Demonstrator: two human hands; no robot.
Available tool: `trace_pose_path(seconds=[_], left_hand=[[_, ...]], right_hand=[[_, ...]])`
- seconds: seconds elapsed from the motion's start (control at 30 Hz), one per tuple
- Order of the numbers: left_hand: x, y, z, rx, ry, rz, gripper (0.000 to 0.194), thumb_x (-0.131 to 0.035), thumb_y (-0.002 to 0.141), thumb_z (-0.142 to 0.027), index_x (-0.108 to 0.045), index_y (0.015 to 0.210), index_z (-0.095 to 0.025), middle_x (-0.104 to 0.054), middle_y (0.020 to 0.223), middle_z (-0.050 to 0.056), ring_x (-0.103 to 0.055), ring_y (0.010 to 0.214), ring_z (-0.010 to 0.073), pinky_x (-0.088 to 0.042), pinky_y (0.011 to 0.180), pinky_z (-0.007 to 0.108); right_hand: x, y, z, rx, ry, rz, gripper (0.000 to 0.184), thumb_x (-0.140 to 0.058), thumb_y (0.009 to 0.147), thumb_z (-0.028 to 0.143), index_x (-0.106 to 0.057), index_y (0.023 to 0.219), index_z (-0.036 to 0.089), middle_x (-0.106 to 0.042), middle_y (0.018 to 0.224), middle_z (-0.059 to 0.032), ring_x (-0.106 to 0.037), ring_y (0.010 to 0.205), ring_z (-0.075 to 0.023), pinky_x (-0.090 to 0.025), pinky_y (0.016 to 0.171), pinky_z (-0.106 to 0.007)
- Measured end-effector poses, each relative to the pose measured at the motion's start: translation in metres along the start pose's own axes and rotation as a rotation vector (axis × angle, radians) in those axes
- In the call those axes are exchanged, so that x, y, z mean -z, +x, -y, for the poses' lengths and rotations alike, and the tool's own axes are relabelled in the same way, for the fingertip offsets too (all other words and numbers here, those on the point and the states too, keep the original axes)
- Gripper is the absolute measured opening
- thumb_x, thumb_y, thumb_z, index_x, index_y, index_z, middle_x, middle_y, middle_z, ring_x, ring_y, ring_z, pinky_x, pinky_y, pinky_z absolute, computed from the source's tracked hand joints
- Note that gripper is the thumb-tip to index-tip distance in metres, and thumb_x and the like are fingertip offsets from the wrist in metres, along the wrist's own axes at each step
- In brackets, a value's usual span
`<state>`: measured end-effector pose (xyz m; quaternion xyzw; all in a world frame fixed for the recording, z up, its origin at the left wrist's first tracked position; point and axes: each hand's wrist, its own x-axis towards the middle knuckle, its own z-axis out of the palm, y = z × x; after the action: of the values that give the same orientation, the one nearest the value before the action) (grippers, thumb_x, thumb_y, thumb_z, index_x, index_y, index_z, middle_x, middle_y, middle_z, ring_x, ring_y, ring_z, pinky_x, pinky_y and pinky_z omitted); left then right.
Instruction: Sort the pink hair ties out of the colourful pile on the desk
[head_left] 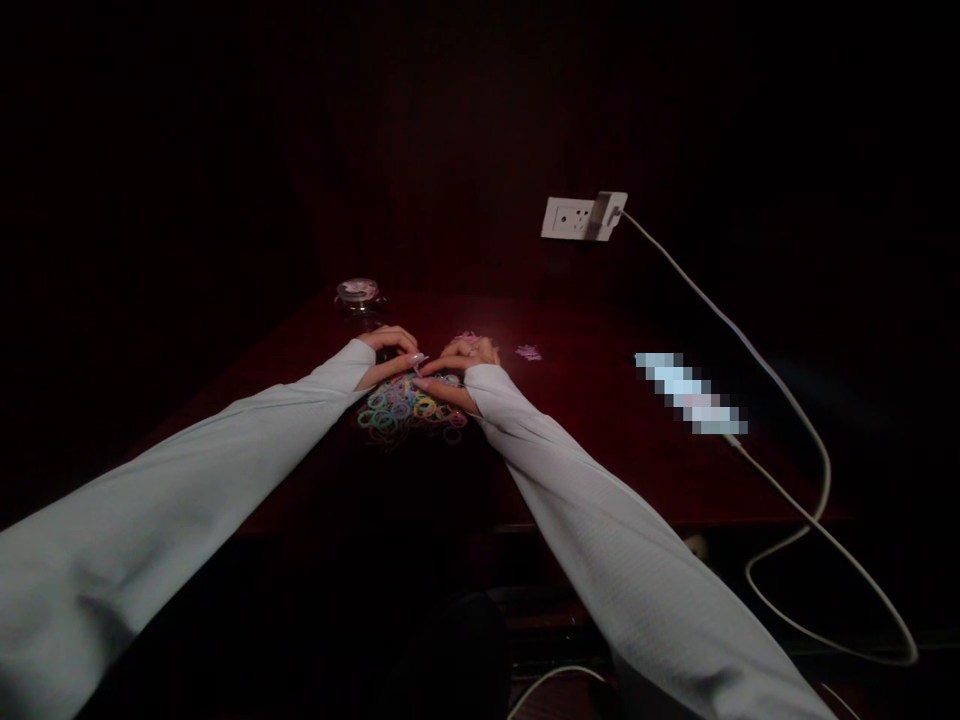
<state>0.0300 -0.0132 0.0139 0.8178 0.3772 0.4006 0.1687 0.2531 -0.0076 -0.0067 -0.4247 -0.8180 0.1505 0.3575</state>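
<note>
A heap of small colourful hair ties [397, 405] lies on the dark red table beneath my hands. Above it, my left hand [390, 350] is closed in a pinch, thumb and fingertips together. My right hand [461, 370] faces it from the other side, its thumb and forefinger drawn together too. A small light purple hair tie [418, 370] appears between the fingertips of both hands, though it is tiny and partly hidden. Behind my right hand sits a pink group of hair ties [466, 338], with a small purple group [529, 352] to its right.
A clear jar with a patterned lid [358, 292] stands at the back left. On the right lies a pixelated, phone-shaped object [690, 393] with a white cable [750, 350] looping to a charger [609, 215] in the wall socket [564, 218]. The surroundings are very dark.
</note>
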Motion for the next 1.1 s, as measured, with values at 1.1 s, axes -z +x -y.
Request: trace_pose_path(seconds=[1.1], left_hand=[[0.002,-0.005,0.0,-0.144,0.248,0.135,0.034,-0.056,0.104,-0.052,-0.065,0.095,-0.021,-0.074,0.108,0.007,-0.06,0.093,0.0212,-0.045,0.095,0.037]], right_hand=[[0.08,-0.003,-0.101,-0.482,-0.377,-0.32,0.036,-0.059,0.101,0.042,-0.081,0.122,0.023,-0.072,0.124,-0.015,-0.059,0.118,-0.0338,-0.045,0.105,-0.047]])
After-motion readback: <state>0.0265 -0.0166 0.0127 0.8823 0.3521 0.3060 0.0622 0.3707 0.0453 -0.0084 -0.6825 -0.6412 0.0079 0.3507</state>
